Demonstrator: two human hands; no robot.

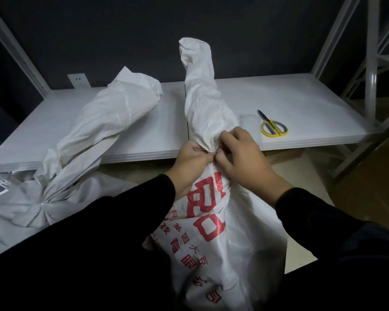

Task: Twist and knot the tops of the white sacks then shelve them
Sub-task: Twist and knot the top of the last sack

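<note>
Two sacks (213,232) (94,129), one scissors (273,127), two hands (192,162) (243,158)

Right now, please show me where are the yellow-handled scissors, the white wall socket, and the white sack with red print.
Yellow-handled scissors (274,129), head view, on the yellow handle loop.
White wall socket (79,80), head view, plate centre.
White sack with red print (209,223), head view, printed front.

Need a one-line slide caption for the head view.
Both hands, left hand and right hand, cinch the neck of a red-printed white sack; a second tied sack leans on the shelf near yellow scissors.
</note>
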